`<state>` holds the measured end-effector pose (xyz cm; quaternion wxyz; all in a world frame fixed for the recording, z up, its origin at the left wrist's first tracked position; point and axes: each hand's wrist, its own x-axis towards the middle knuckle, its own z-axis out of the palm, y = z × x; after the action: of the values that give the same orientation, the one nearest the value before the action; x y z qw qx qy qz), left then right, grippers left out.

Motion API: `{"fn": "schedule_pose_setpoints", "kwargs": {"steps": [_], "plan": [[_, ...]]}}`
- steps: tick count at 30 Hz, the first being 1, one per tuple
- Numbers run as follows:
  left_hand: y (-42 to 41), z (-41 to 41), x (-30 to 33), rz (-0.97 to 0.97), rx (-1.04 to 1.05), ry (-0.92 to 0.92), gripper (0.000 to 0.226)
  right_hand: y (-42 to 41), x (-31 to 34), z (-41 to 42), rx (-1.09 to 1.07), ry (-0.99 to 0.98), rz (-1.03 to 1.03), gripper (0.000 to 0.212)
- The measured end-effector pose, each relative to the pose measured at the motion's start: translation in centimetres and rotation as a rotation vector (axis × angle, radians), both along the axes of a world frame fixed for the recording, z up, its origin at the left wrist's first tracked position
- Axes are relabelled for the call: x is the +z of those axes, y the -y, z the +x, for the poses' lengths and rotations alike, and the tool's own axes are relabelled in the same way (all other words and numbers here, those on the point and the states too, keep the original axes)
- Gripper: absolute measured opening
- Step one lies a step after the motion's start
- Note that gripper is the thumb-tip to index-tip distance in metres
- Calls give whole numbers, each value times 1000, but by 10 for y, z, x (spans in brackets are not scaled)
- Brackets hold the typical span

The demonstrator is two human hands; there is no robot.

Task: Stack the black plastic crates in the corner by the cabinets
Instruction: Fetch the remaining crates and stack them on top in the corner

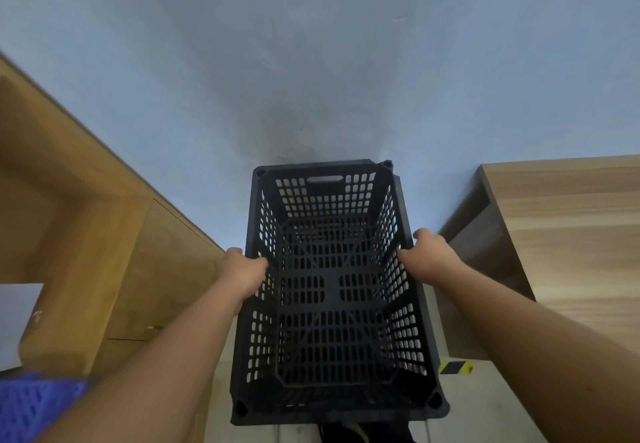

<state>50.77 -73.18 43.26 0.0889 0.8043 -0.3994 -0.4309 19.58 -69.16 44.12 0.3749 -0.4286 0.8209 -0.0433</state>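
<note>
A black crate (337, 290) with slotted walls and floor is held open side up between two bare arms, its long sides running away from the person toward a pale blue wall (311, 61). The left hand (242, 271) is clenched over the rim of the crate's left long side, about midway along it, with fingers curled inside the wall. The right hand (431, 255) grips the rim of the right long side at a matching spot, thumb on the outside. So the crate hangs between the two grips, with its far end and its near end both reaching well past the hands. A wooden cabinet (86, 234) stands to the left of the crate and a wood-grain cabinet (568, 234) to the right. At the lower left corner sits part of a blue crate (31, 408). A yellow-and-black tape strip (455, 368) lies on the floor just beside the crate's right near corner.
</note>
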Motion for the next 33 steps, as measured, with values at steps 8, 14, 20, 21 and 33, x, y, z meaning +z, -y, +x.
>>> {"fn": "schedule_pose_setpoints", "kwargs": {"steps": [8, 14, 20, 21, 33], "plan": [[-7, -16, 19, -127, -335, 152, 61, -29, 18, 3, -27, -35, -16, 65], [-15, -58, 41, -204, -518, 116, 55, -64, 31, -11, -92, -43, -80, 63], [-36, -126, 58, -269, -685, 78, 52, -110, 46, -51, -206, -46, -118, 63], [-41, -139, 60, -282, -712, 73, 51, -120, 48, -59, -230, -39, -122, 63], [-172, -318, 70, -266, -1039, -50, 52, -285, 62, -174, -545, 22, -177, 65]]}}
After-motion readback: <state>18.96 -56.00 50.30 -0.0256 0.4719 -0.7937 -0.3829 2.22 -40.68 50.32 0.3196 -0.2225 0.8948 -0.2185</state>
